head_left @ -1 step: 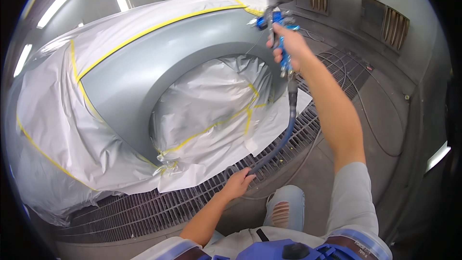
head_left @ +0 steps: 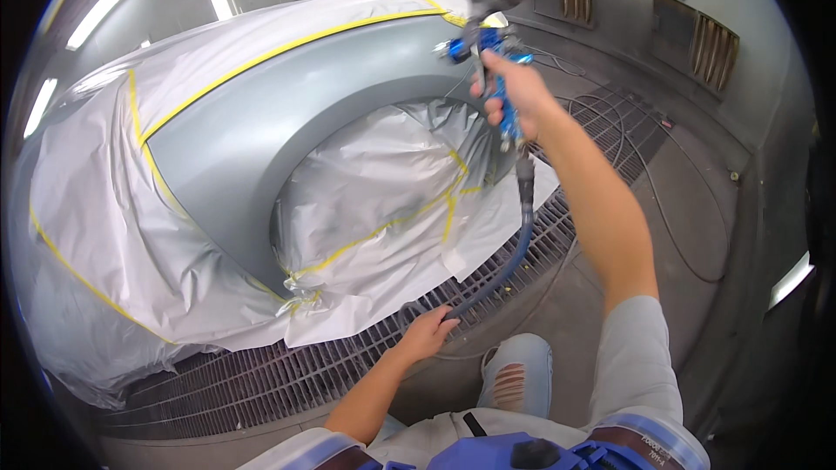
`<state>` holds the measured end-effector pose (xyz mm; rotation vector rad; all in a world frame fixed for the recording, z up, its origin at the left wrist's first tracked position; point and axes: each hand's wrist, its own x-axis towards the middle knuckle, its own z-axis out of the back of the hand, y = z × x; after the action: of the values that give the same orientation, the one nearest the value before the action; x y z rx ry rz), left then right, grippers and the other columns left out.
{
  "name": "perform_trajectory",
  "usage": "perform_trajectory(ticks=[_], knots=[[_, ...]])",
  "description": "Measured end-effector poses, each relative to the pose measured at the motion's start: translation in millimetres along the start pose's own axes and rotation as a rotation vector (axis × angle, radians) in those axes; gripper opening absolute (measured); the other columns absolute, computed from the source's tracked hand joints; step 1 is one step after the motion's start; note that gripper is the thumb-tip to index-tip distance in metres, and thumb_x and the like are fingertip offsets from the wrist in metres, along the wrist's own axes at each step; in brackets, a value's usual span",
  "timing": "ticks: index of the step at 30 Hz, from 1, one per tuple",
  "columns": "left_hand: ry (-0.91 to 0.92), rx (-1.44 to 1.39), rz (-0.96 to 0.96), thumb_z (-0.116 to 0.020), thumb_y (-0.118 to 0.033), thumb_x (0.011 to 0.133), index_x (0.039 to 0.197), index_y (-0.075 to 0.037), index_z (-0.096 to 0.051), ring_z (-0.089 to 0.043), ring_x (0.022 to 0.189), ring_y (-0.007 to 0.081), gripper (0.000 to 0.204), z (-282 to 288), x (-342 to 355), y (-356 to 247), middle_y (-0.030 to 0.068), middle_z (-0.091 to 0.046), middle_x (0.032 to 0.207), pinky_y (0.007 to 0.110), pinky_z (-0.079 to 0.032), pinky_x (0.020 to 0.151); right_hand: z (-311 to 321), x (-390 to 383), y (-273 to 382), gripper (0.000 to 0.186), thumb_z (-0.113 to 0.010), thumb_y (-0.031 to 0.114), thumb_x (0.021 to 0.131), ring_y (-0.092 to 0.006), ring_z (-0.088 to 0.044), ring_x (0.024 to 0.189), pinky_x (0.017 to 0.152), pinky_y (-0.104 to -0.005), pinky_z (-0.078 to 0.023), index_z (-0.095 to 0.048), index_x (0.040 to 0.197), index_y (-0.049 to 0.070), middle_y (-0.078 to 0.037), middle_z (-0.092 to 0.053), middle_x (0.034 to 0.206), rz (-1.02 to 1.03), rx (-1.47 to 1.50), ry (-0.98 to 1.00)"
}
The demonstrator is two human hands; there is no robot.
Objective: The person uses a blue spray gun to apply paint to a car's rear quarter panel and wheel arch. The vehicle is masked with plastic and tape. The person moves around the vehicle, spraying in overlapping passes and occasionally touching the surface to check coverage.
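Our right grip (head_left: 525, 94) clasps one gun (head_left: 493, 38), long axis near upright, nozzle (head_left: 442, 49) pointing left, by the right end of one fender (head_left: 231, 126); our left grip (head_left: 427, 334) grasps one hose (head_left: 519, 251).

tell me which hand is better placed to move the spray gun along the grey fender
Right, most likely: the right hand grips the spray gun near the grey fender, while the left hand is lower down, holding the hose.
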<state>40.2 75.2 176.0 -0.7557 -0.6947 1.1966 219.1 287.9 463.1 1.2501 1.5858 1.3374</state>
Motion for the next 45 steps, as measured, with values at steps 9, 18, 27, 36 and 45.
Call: perform_trajectory(ticks=[9, 18, 27, 36, 45], knots=[[-0.048, 0.057, -0.026, -0.057, -0.022, 0.087, 0.1, -0.003, -0.056, -0.059, 0.078, 0.0314, 0.022, 6.1, -59.9, 23.5, 0.0166, -0.06, 0.084, 0.036, -0.045, 0.069, -7.9, -45.0, -45.0, 0.036, -0.05, 0.039, 0.091, -0.0077, -0.035, 0.044, 0.039, -0.0232, -0.033, -0.055, 0.089, 0.004, -0.004, -0.055, 0.072, -0.08, 0.157, 0.094], [-0.02, 0.193, 0.089, -0.053, -0.027, 0.089, 0.095, -0.001, -0.053, -0.057, 0.083, 0.0394, 0.027, 10.7, -92.9, 73.0, 0.0215, -0.059, 0.086, 0.044, -0.044, 0.071, 19.5, -116.0, -98.8, 0.025, -0.047, 0.031, 0.093, -0.0103, -0.042, 0.045, 0.038, -0.0244, -0.037, -0.047, 0.092, 0.006, -0.011, -0.06, 0.081, 0.148, 0.267, -0.562], [0.163, 0.039, -0.259, -0.062, -0.008, 0.078, 0.115, -0.002, -0.052, -0.055, 0.105, 0.0249, 0.038, 31.3, -118.1, 50.7, 0.0139, -0.057, 0.108, 0.035, -0.041, 0.092, -59.7, -258.2, -190.1, 0.038, -0.049, 0.028, 0.091, -0.0102, -0.043, 0.054, 0.05, -0.0255, -0.039, -0.047, 0.121, 0.006, -0.01, -0.059, 0.104, 0.03, 0.512, -0.128], [0.042, -1.09, 0.073, -0.055, -0.01, 0.09, 0.111, -0.003, -0.051, -0.056, 0.087, 0.0083, 0.022, -17.2, -122.5, -22.8, 0.0027, -0.059, 0.097, 0.022, -0.045, 0.077, -101.0, -289.6, -216.6, 0.032, -0.051, 0.027, 0.092, -0.0101, -0.046, 0.05, 0.045, -0.0243, -0.039, -0.05, 0.113, 0.002, -0.008, -0.061, 0.093, 0.2, 0.18, -0.279], [-0.061, -1.149, 0.109, -0.05, -0.026, 0.094, 0.104, -0.004, -0.056, -0.056, 0.081, 0.0093, 0.026, -44.1, -97.7, 5.0, 0.0038, -0.061, 0.096, 0.025, -0.045, 0.075, -93.1, -261.7, -223.3, 0.028, -0.048, 0.025, 0.093, -0.0083, -0.044, 0.05, 0.045, -0.0237, -0.038, -0.05, 0.111, 0.003, -0.007, -0.058, 0.092, 0.16, 0.337, -0.181]])
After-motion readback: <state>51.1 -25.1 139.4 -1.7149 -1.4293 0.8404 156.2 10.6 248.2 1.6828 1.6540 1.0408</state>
